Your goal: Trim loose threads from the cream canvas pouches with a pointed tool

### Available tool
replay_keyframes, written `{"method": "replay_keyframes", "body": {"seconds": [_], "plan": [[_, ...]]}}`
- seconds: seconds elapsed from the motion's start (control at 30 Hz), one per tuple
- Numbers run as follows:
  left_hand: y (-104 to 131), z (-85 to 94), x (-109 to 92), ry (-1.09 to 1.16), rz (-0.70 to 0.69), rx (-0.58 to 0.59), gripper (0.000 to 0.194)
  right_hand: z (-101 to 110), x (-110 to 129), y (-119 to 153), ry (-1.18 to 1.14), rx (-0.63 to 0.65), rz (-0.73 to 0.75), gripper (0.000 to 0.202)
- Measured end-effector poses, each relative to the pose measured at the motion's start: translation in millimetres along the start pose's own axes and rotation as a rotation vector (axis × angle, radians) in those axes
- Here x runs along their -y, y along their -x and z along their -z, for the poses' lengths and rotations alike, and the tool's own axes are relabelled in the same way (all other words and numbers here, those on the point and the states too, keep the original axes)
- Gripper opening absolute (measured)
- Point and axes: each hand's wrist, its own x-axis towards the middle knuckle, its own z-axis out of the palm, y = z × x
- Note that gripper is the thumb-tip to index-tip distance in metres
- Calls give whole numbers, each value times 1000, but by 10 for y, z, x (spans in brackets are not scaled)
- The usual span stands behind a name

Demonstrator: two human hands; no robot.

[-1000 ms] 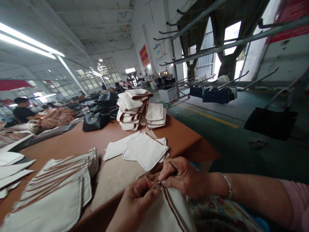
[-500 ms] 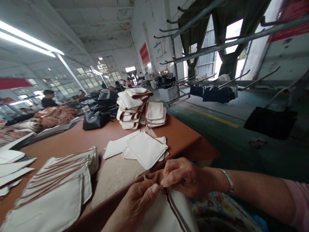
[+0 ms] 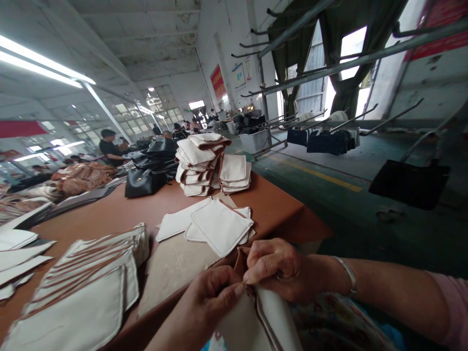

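Below the table edge, a white fabric piece with brown edging (image 3: 280, 317) hangs from my two hands. My left hand (image 3: 215, 297) pinches its brown edge between thumb and forefinger. Right against it, my right hand (image 3: 274, 268), with a bangle on the wrist, is closed on the same edge; its fingertips meet the left thumb. A brown flap shows between the fingers. What exactly lies between the fingertips is hidden. Just beyond my hands, several loose white panels (image 3: 221, 226) overlap on the table. At left lies a fanned row of brown-edged white pieces (image 3: 76, 302).
The brown-covered table (image 3: 285, 200) bears a tall stack of folded white pieces (image 3: 197, 165) and black bags (image 3: 146, 181). A sheet of board (image 3: 175, 270) lies near the edge. To the right stands a metal rack (image 3: 307, 80) with hanging bags (image 3: 327, 141). A person (image 3: 111, 148) stands behind.
My left hand has turned slightly and its fingers curl more at the edge. The brown flap now stands up between my hands. The person in the background has moved right.
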Motion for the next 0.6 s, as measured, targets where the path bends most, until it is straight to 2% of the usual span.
{"method": "replay_keyframes", "body": {"seconds": [0.07,0.13,0.27,0.37,0.47,0.6], "plan": [[-8,-8,87,180,53,16,40,5,18,-11,-33,-22,17,8],[-3,-31,137,269,70,-16,35,1,38,-24,-47,-45,22,7],[4,-69,117,222,-14,-83,28,-38,71,-43,-35,-63,11,1],[9,-66,73,169,-29,21,30,-52,78,-37,-91,-46,-6,3],[35,-72,24,142,-44,106,33,13,60,-22,-223,34,-181,10],[78,-118,-87,109,-98,111,34,195,35,-67,-475,163,-593,37]]}}
